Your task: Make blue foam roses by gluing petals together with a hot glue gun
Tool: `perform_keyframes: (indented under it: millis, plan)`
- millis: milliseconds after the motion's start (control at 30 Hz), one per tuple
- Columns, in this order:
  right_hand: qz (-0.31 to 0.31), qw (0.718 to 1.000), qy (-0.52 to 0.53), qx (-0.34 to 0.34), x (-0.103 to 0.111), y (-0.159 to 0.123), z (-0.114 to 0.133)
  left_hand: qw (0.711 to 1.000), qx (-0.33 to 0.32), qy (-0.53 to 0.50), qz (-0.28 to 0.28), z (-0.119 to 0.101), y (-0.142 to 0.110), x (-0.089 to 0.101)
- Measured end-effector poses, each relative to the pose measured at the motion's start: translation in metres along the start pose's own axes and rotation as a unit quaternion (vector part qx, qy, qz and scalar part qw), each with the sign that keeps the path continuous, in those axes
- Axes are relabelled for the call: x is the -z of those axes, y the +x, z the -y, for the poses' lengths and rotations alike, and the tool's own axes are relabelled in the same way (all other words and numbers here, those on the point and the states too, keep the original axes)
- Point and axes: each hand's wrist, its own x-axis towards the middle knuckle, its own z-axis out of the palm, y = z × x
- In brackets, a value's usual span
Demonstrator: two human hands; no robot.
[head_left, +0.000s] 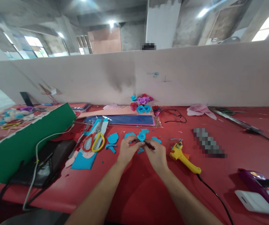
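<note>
Left hand [127, 150] and right hand [157, 156] together pinch the rose [141, 136], likely for steadiness; the glue gun [184, 158] lies handily right of it.

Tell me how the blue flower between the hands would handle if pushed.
The blue flower would probably yield rather than resist, as its layered petals look thin. It is likely light, being small beside the left hand and right hand that hold it. Its exposed petal edges might crease under a hard push.

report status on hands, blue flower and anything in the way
Left hand and right hand pinching blue flower. Flower bloom-up. Nothing seen blocking; yellow glue gun beside right hand.
</note>
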Motion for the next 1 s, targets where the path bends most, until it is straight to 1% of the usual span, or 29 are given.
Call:
perform_keyframes:
  millis: [67, 167, 267, 333, 400, 500, 567, 667, 733, 833, 1000]
  plan:
    - [-0.01, 1.0, -0.015, 0.026, -0.0002, -0.0018, -0.0007, 1.0, -0.027, 0.014, 0.003, -0.0009, -0.0005, 0.0001]
    - [-0.018, 0.998, -0.018, 0.055, 0.0004, -0.003, -0.002, 0.999, -0.04, -0.008, 0.008, -0.0007, -0.0012, -0.0007]
    - [-0.027, 0.998, -0.009, 0.059, 0.0016, -0.0026, -0.0019, 0.998, -0.029, -0.038, 0.031, 0.0004, -0.0014, -0.0017]
    - [-0.039, 0.997, -0.006, 0.063, 0.0025, -0.0014, -0.0009, 0.997, -0.01, -0.054, 0.053, 0.0008, -0.0012, -0.002]
    - [-0.055, 0.996, -0.007, 0.067, 0.0034, 0.0004, 0.0002, 0.996, 0.009, -0.066, 0.06, 0.001, -0.001, -0.0021]
    - [-0.067, 0.996, -0.007, 0.051, 0.0038, 0.0033, 0.0011, 0.996, 0.013, -0.077, 0.03, 0.0021, -0.0004, -0.0016]
    - [-0.065, 0.998, 0.004, 0.02, 0.003, 0.0043, 0.0011, 0.998, 0.014, -0.068, 0.003, 0.0036, 0.0002, -0.001]
    - [-0.047, 0.998, 0.037, -0.037, 0.0006, 0.0043, 0.0015, 0.998, 0.037, -0.046, -0.027, 0.0054, 0.001, -0.0003]
    - [-0.028, 0.997, 0.056, -0.055, -0.0008, 0.0038, 0.0022, 0.997, 0.051, -0.039, -0.042, 0.0055, 0.0013, 0.0]
    - [-0.014, 0.996, 0.064, -0.053, -0.0013, 0.0034, 0.0029, 0.997, 0.053, -0.033, -0.048, 0.0044, 0.0014, 0.0001]
    - [0.002, 0.997, 0.066, -0.047, -0.0008, 0.0034, 0.0009, 0.998, 0.046, -0.024, -0.035, 0.0022, 0.001, -0.0005]
